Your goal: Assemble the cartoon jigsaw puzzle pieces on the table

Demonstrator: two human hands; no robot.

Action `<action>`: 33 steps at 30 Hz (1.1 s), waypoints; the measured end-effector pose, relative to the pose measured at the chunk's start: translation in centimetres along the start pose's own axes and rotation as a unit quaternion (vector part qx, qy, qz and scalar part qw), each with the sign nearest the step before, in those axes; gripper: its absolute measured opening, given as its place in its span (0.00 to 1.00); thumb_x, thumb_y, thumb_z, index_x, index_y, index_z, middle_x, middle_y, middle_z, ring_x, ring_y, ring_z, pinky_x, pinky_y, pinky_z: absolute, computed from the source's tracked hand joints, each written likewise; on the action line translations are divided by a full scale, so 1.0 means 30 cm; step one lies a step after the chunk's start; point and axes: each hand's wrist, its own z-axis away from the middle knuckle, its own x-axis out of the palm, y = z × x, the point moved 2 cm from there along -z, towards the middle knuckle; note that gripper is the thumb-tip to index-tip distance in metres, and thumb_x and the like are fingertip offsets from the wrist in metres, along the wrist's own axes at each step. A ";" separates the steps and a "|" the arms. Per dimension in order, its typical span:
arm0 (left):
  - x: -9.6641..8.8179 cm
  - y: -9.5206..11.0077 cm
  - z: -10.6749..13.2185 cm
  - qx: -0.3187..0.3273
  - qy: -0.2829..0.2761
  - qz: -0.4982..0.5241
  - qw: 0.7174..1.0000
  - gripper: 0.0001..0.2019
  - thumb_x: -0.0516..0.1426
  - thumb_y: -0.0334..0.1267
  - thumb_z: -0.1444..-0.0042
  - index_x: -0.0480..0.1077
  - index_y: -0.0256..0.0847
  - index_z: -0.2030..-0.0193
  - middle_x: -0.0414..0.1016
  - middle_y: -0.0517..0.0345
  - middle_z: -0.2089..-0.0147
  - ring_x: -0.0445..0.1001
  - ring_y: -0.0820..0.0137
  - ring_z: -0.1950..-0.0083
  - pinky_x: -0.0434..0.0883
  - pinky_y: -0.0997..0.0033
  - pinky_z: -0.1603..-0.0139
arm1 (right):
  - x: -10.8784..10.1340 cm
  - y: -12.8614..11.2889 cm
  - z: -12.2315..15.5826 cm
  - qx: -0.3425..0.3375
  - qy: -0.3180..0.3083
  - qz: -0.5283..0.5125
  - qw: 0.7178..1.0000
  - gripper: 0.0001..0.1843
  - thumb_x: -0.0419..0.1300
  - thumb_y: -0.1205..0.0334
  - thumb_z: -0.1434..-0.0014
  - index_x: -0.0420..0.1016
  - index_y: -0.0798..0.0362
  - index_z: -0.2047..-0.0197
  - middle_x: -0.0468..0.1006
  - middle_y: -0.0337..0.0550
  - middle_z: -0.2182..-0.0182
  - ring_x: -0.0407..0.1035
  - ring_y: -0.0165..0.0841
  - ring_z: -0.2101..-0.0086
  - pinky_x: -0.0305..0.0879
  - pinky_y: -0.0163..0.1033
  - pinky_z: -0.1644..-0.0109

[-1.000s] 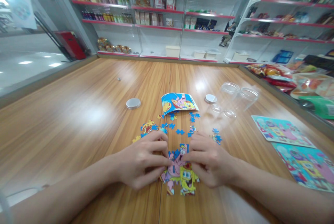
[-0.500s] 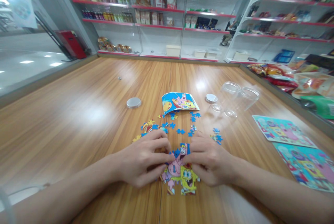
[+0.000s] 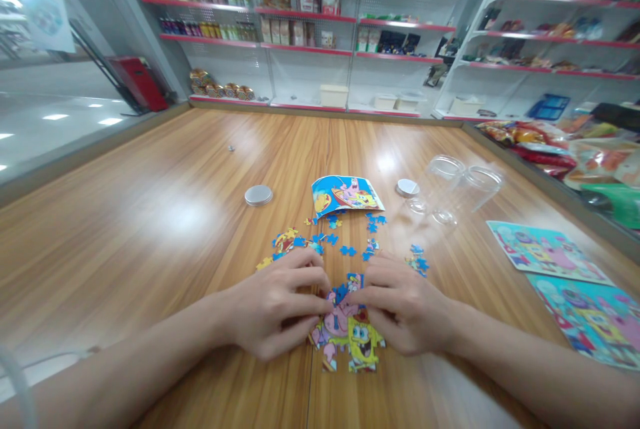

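A partly joined cartoon puzzle in pink and yellow lies on the wooden table close to me. My left hand has its fingers curled and pinched at the puzzle's upper left edge. My right hand pinches the upper right edge, its fingertips nearly meeting those of the left. Whether a separate piece sits between the fingers is hidden. Loose blue and yellow pieces lie scattered just beyond both hands. A printed picture card lies past them.
Two silver lids and two clear jars on their sides lie mid-table. Two finished puzzle sheets lie at the right. Snack bags line the right edge; shop shelves stand behind.
Both hands stay pinched on the puzzle's top edge, with the fingertips drawn slightly closer together. The view has shifted a little.
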 end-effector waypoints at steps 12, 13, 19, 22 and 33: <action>0.011 -0.007 0.008 -0.009 -0.022 0.010 1.000 0.17 0.57 0.25 0.46 0.75 0.38 0.49 0.75 0.46 0.54 0.68 0.59 0.52 0.71 0.50 0.47 | 0.011 0.005 0.001 0.005 -0.030 0.015 0.999 0.16 0.54 0.73 0.42 0.80 0.51 0.57 0.72 0.41 0.74 0.62 0.34 0.70 0.53 0.43 0.63; 0.011 -0.007 0.008 -0.009 -0.022 0.010 1.000 0.17 0.57 0.25 0.46 0.75 0.38 0.49 0.75 0.46 0.54 0.68 0.59 0.52 0.71 0.49 0.47 | 0.010 0.005 0.001 0.006 -0.029 0.014 0.999 0.16 0.54 0.73 0.42 0.80 0.51 0.57 0.72 0.41 0.74 0.62 0.34 0.70 0.53 0.43 0.63; 0.010 -0.009 0.007 -0.004 -0.020 0.005 1.000 0.17 0.57 0.25 0.46 0.75 0.38 0.50 0.76 0.45 0.52 0.69 0.59 0.51 0.72 0.49 0.46 | 0.013 0.005 0.001 0.005 -0.033 0.010 0.999 0.17 0.54 0.73 0.42 0.80 0.51 0.57 0.74 0.41 0.73 0.64 0.34 0.69 0.54 0.44 0.62; 0.012 -0.007 0.005 -0.003 -0.030 0.004 1.000 0.17 0.57 0.25 0.45 0.74 0.38 0.49 0.76 0.45 0.50 0.69 0.57 0.50 0.70 0.47 0.44 | 0.015 0.008 0.001 0.005 -0.032 0.007 0.999 0.17 0.54 0.74 0.42 0.80 0.52 0.57 0.75 0.41 0.73 0.65 0.34 0.70 0.54 0.44 0.61; 0.005 -0.002 0.000 -0.011 -0.036 0.011 0.999 0.17 0.57 0.25 0.45 0.74 0.39 0.49 0.77 0.48 0.49 0.69 0.57 0.49 0.70 0.48 0.43 | 0.020 0.013 0.002 -0.009 -0.008 0.001 1.000 0.16 0.53 0.73 0.42 0.81 0.51 0.59 0.75 0.40 0.75 0.66 0.32 0.72 0.55 0.42 0.62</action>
